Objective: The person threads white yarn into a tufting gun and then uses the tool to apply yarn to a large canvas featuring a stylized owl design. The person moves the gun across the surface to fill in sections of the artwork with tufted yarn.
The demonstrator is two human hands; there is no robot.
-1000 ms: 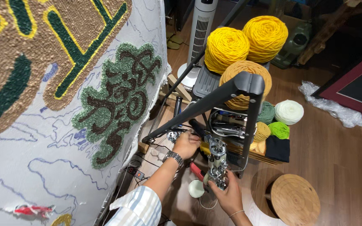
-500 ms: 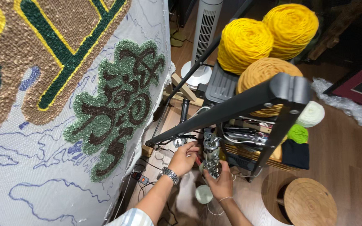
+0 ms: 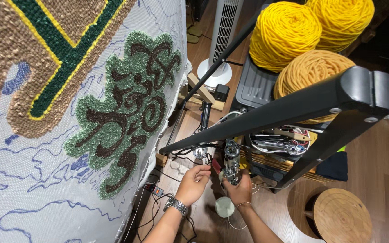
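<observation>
The tufted cloth, stretched upright, fills the view from 7 to 12 o'clock; its right edge runs close past the left hand. That hand, wristwatch on the wrist, has its fingers curled, tips touching the black cables just at 12 o'clock of it. The metal tufting gun stands upright at 2 o'clock of the left hand, touching the right hand, which is closed around its lower end. A pale yarn cone sits at 7 o'clock of the right hand. The black frame bar crosses overhead. Open wooden floor lies at 4 o'clock, beside a round wooden stool.
</observation>
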